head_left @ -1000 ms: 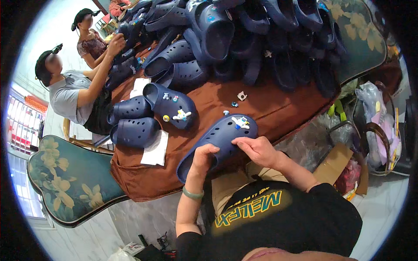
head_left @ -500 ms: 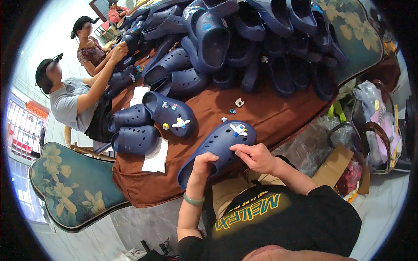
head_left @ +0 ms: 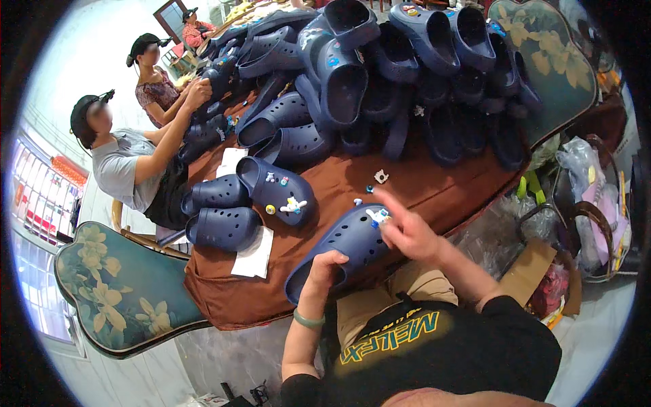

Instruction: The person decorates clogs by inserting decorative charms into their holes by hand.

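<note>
My left hand (head_left: 327,269) grips a navy clog (head_left: 336,245) by the edge of its foot opening, thumb on top; the other fingers are hidden. A white-and-blue figure charm (head_left: 378,217) sits on the clog's toe. Above that toe my right hand (head_left: 415,234) stretches its index finger toward loose shoe charms, with nothing visible in its fingers. A small pale charm (head_left: 358,202), a blue charm (head_left: 369,189) and a white-and-dark charm (head_left: 382,176) lie on the brown cloth beyond the clog. To the left, another navy clog (head_left: 298,178) carries several charms.
A brown cloth (head_left: 224,292) covers the table. Two plain clogs (head_left: 224,229) lie at the left by white paper (head_left: 254,256). A large heap of navy clogs (head_left: 342,91) fills the far side. Co-workers (head_left: 129,159) sit at the left; bags (head_left: 586,203) stand at the right.
My right hand has moved from the clog's side up over its toe, its index finger now reaching toward the loose charms. My left hand keeps its hold. The whole view has shifted slightly.
</note>
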Demonstrator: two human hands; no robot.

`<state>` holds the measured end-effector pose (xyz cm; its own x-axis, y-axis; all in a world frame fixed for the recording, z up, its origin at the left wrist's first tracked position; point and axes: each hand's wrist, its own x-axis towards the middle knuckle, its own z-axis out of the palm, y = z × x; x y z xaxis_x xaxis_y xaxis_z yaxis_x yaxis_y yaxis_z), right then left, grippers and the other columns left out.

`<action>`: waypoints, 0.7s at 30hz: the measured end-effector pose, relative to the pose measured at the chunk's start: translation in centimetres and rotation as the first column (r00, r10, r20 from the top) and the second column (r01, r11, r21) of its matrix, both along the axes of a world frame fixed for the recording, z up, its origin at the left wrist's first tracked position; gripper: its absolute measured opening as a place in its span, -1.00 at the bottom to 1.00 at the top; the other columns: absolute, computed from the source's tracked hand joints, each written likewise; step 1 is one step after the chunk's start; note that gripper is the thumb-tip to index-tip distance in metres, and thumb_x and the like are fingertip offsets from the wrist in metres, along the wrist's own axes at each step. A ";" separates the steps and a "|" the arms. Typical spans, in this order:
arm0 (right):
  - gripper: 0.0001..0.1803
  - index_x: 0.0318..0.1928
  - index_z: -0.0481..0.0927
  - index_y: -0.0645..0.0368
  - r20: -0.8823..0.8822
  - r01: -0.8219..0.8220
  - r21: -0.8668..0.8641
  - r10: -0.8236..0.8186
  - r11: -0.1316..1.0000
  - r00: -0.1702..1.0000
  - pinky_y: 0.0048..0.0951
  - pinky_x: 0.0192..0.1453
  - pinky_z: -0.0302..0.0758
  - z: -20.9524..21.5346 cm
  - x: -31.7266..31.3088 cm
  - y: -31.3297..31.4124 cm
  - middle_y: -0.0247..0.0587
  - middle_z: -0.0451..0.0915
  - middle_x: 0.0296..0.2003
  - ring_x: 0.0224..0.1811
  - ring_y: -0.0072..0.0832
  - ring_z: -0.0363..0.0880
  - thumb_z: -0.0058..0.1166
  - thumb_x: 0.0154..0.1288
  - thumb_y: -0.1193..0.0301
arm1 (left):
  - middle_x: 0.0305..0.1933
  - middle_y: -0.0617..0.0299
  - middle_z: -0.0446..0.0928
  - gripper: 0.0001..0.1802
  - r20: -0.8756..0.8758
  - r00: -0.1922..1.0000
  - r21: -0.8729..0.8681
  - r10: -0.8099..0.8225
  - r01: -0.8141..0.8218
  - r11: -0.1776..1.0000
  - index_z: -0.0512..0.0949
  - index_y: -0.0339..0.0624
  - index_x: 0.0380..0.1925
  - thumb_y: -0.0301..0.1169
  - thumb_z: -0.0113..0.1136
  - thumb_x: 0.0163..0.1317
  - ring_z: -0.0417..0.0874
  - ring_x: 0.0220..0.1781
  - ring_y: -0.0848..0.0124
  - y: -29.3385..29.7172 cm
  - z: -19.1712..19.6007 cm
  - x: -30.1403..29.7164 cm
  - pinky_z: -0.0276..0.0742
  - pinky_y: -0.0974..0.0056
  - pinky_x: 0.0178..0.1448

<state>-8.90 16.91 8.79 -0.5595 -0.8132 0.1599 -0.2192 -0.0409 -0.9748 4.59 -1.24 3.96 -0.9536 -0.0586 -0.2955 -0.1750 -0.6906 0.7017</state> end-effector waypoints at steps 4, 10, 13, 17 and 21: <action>-0.12 0.45 -0.40 0.08 -0.042 -0.151 -0.268 0.145 0.952 0.989 -0.58 -0.32 0.38 4.8 -4.0 -3.0 -0.36 0.44 -0.55 -0.48 -0.67 0.37 -0.18 0.29 0.60 | 0.13 -0.05 0.46 -0.16 0.019 0.999 -0.011 -0.034 0.034 0.999 0.28 -0.37 0.20 -0.41 0.11 -0.27 0.53 0.11 0.11 0.1 0.5 -0.3 0.42 0.13 0.24; -0.22 0.46 -0.31 -0.02 0.094 -0.088 -0.378 0.133 0.921 0.987 -0.64 -0.50 0.28 8.4 -4.8 -4.1 -0.38 0.40 -0.59 -0.59 -0.73 0.26 -0.19 0.39 0.52 | 0.12 -0.05 0.46 -0.18 -0.060 0.998 -0.009 -0.006 0.006 1.000 0.29 -0.38 0.19 -0.42 0.10 -0.25 0.53 0.11 0.11 0.8 2.2 -0.4 0.42 0.14 0.24; -0.29 0.46 -0.21 -0.01 0.063 -0.059 -0.371 0.089 0.927 0.994 -0.69 -0.55 0.22 7.5 -5.2 -3.8 -0.38 0.40 -0.62 -0.65 -0.76 0.23 -0.21 0.43 0.49 | 0.12 -0.05 0.46 -0.18 -0.058 0.998 -0.005 -0.007 0.007 1.000 0.29 -0.38 0.19 -0.43 0.10 -0.25 0.53 0.11 0.11 0.8 2.2 -0.2 0.42 0.14 0.24; -0.37 0.44 -0.07 0.04 0.142 0.011 -0.314 0.036 0.949 0.989 -0.73 -0.59 0.19 6.1 -5.2 -2.7 -0.40 0.40 -0.62 -0.67 -0.78 0.21 -0.19 0.45 0.45 | 0.12 -0.05 0.46 -0.19 -0.054 0.998 0.007 -0.010 0.010 1.000 0.29 -0.38 0.19 -0.44 0.10 -0.25 0.53 0.11 0.11 0.9 1.8 0.2 0.42 0.14 0.24; -0.66 0.17 0.41 0.15 0.137 0.006 -0.211 0.023 0.978 0.990 -0.72 -0.59 0.19 2.8 -5.8 -1.8 -0.51 0.36 -0.64 -0.66 -0.80 0.22 -0.13 0.43 0.44 | 0.12 -0.05 0.46 -0.20 -0.044 0.999 0.020 -0.017 0.018 1.000 0.30 -0.38 0.19 -0.44 0.11 -0.24 0.52 0.11 0.12 0.7 0.5 0.2 0.41 0.13 0.25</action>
<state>-14.67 15.15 11.57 -0.5811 -0.7746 0.2496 -0.0820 -0.2494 -0.9649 4.77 -0.49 4.42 -0.9666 -0.0359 -0.2539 -0.1564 -0.7021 0.6947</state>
